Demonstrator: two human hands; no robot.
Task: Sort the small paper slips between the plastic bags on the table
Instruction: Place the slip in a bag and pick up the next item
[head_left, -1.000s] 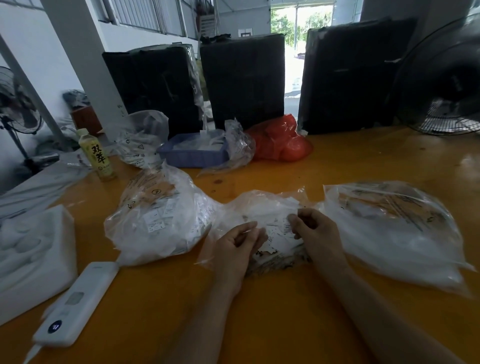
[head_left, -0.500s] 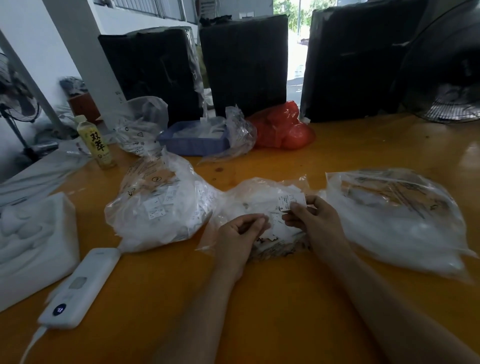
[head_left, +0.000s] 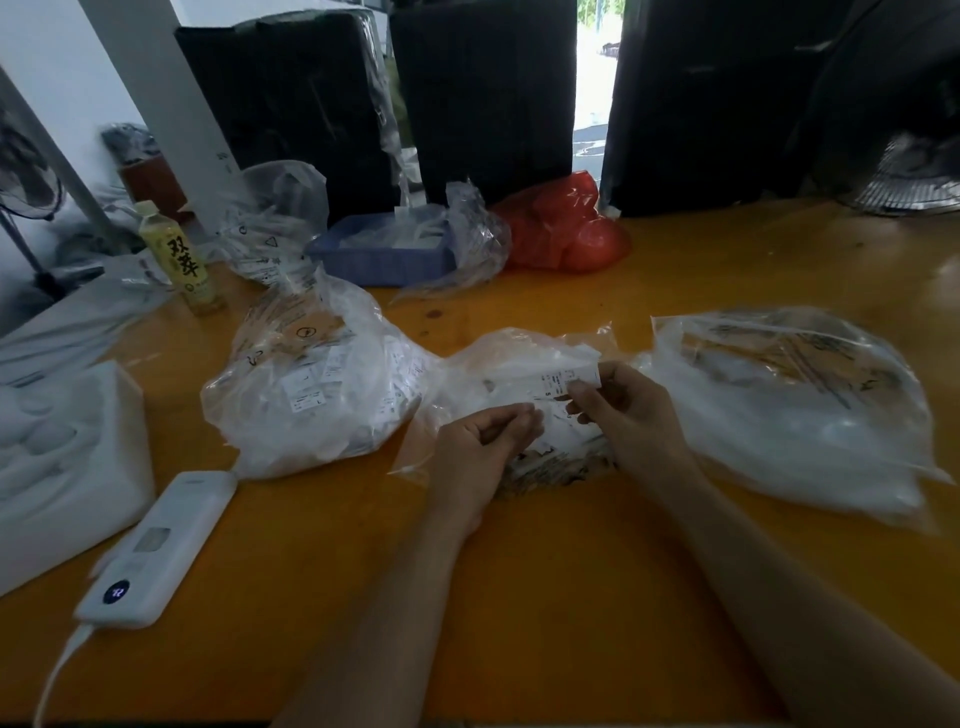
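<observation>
Paper slip (head_left: 569, 378) lifted higher, pinched by right hand (head_left: 623, 415)

Readable markings near the bottle

The bottle (head_left: 179, 260) label reads "双萃"; right of it, the held paper slip (head_left: 563, 382) shows "S".

An orange table (head_left: 519, 597) fills the near scene. Three tall black wrapped blocks (head_left: 483, 93) stand along its far edge, daylight showing through a gap between them. A white wall (head_left: 47, 62) and pillar (head_left: 171, 98) lie far left; fans (head_left: 914, 171) stand far right and left.
</observation>
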